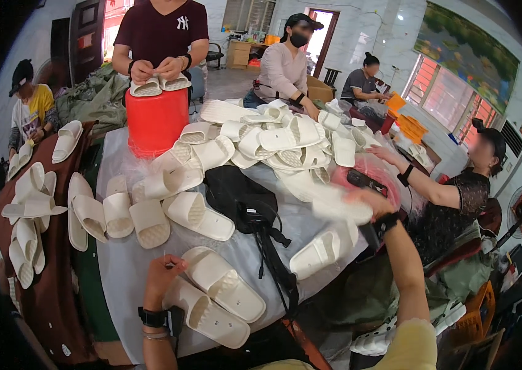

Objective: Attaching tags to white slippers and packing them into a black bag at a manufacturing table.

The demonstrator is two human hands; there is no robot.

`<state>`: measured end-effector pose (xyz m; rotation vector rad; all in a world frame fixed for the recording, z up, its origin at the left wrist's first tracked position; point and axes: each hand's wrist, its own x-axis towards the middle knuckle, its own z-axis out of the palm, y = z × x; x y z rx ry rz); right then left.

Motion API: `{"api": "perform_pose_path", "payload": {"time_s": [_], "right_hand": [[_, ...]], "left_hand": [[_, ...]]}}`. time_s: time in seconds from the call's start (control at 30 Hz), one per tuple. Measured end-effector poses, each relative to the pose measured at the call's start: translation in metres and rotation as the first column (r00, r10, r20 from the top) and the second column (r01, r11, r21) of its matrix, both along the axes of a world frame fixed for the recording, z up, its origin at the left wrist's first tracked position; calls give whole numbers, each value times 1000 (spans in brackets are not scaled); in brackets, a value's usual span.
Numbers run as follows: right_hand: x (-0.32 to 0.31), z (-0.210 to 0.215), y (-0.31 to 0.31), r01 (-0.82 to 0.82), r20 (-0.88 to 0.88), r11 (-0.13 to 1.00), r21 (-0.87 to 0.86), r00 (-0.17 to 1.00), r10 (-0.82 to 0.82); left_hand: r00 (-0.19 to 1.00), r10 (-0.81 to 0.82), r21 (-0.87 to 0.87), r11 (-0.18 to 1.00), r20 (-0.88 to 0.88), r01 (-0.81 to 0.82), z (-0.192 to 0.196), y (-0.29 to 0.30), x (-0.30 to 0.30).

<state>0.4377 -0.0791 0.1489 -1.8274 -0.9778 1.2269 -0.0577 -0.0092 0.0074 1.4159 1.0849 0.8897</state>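
Observation:
My right hand (373, 203), smeared by motion, grips a white slipper (338, 206) over the right side of the table, in front of the slipper pile. Another white slipper (324, 250) lies on the table below it. My left hand (163, 276) is at the near edge with its fingers curled together; whether anything is between them is hidden. It is right beside a pair of white slippers, the upper slipper (236, 291) and the lower slipper (215, 322), lying sole down. A black strap and device circle my left wrist.
A heap of white slippers (292, 137) covers the far middle of the table. A black bag (242, 194) with straps lies in the centre, and a red bucket (157, 120) stands behind. A co-worker's hand (387, 155) reaches in from the right; other people work around.

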Motion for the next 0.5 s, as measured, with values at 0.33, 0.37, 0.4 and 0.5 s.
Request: {"api": "perform_pose_path", "payload": {"time_s": [0.33, 0.37, 0.4, 0.5], "right_hand": [[-1, -23, 57, 182, 7, 644, 743, 960, -279], [-9, -30, 46, 150, 75, 731, 665, 961, -266], [-8, -41, 37, -63, 303, 831, 553, 944, -130], [-30, -65, 13, -291, 296, 954, 73, 920, 258]], "left_hand": [[997, 46, -1, 999, -67, -46, 6, -1, 0], [998, 23, 21, 1000, -64, -22, 7, -1, 2], [998, 24, 21, 1000, -61, -23, 8, -1, 3], [996, 24, 60, 998, -85, -19, 8, -3, 1]]}}
